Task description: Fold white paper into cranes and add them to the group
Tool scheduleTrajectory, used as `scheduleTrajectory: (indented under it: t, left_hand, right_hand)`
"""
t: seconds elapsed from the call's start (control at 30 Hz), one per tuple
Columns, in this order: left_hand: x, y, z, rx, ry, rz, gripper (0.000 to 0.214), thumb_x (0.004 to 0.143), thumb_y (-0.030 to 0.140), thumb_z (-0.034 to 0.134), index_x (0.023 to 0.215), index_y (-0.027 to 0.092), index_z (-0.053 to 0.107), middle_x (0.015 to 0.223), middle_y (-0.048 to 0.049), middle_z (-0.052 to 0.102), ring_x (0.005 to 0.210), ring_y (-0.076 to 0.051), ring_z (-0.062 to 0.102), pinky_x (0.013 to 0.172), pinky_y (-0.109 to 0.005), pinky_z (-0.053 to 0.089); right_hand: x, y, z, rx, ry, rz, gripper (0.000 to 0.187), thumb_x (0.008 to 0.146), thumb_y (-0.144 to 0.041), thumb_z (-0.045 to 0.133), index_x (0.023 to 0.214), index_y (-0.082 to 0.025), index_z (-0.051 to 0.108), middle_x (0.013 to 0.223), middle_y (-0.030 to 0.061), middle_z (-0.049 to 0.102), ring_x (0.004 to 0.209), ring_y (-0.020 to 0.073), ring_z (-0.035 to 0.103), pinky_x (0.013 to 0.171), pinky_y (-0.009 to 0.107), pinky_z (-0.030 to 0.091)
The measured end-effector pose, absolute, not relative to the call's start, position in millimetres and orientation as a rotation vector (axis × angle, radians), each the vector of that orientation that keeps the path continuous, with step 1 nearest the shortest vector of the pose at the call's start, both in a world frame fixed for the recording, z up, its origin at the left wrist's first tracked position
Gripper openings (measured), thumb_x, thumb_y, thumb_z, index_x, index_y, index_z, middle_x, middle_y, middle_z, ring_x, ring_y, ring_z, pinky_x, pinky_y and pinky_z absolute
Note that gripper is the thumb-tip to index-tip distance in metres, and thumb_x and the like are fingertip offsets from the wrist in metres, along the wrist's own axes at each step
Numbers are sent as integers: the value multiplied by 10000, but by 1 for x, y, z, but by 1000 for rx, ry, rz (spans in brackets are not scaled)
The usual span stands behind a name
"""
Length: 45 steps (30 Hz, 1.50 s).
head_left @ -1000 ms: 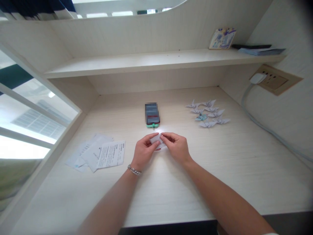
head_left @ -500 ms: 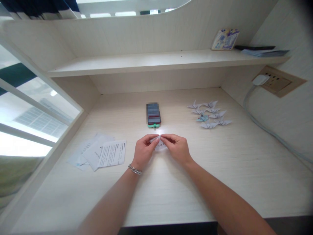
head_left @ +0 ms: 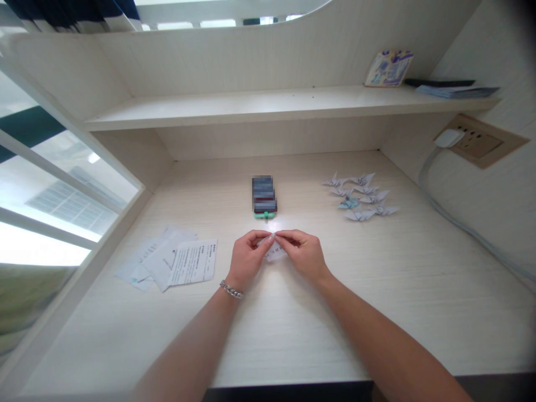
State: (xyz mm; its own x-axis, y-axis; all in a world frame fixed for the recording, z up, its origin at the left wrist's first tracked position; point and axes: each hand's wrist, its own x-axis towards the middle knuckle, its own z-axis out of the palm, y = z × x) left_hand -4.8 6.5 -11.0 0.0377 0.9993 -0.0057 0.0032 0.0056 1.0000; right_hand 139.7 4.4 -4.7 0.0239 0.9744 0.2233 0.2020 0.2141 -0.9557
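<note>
My left hand (head_left: 245,259) and my right hand (head_left: 304,254) meet at the middle of the pale wooden desk (head_left: 293,324). Both pinch a small folded piece of white paper (head_left: 274,252) between fingertips and thumbs, holding it just above the desk. A silver bracelet (head_left: 230,289) sits on my left wrist. A phone (head_left: 263,196) with a green edge lies flat just beyond my hands. Several folded paper cranes (head_left: 360,195) lie in a cluster to the far right of the phone.
Printed paper sheets (head_left: 173,262) lie fanned out at the left. A shelf (head_left: 268,103) above the desk carries a small card (head_left: 388,68) and flat papers (head_left: 456,89). A wall socket (head_left: 477,142) with a white plug and cable is on the right. Glass panes bound the left.
My fingers have drawn closer together on the paper, which looks smaller and more tightly folded than a second ago. Both hands stay in about the same place.
</note>
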Motion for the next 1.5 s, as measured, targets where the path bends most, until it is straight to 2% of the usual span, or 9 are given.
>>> scheduleTrajectory:
  t: [0.33,0.57,0.77,1.5]
  left_hand:
    - [-4,5,-9,1260,1212,1158,280,676,343,656,864,135,657,845,-78,673,734,-169,610,650,-266,488]
    - [-4,6,-11,1257,1204,1167,282,677,340,656,875,139,653,876,-81,675,779,-178,616,681,-274,492]
    - [-3,5,-11,1277,1183,1167,263,695,328,643,877,139,644,877,-79,671,799,-176,615,714,-280,489]
    - [-2,3,-10,1266,1178,1150,324,705,347,637,941,130,592,851,-80,665,764,-166,620,667,-259,487]
  right_hand:
    - [142,9,-7,-1218,-1350,1067,249,716,-340,604,846,-150,699,805,85,697,726,198,638,649,297,510]
    - [142,5,-4,-1240,-1553,814,203,771,-282,551,884,-211,704,818,57,680,739,177,618,652,281,482]
    - [141,3,-5,-1245,-1578,775,211,783,-281,539,911,-221,696,826,51,673,734,171,613,651,277,478]
    - [143,10,-9,-1221,-1425,1046,188,750,-298,566,798,-153,675,759,52,672,674,158,594,599,248,460]
